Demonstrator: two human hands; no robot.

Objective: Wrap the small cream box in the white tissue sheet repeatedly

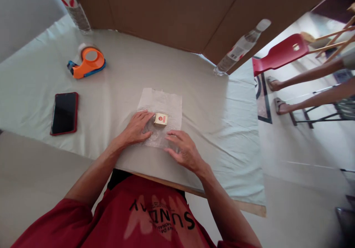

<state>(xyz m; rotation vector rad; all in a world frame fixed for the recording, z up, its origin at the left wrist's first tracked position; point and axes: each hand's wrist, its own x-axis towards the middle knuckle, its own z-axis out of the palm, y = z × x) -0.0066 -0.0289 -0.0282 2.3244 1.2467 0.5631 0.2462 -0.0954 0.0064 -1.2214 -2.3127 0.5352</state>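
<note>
A small gold box (161,119) with a red label sits on a sheet of clear bubble wrap (163,102) spread on the table. My left hand (137,126) lies flat on the wrap's left side, fingers stretched, fingertips touching the box's left face. My right hand (184,150) rests flat on the near edge of the wrap, fingers spread, just short of the box. Neither hand holds anything.
A pale cloth (216,129) covers the table. An orange tape dispenser (88,61) and a dark phone in a red case (64,113) lie at the left. Two plastic bottles (241,46) (72,6) flank a cardboard wall (172,11). Another person's legs (305,89) and a red chair (280,54) are on the right.
</note>
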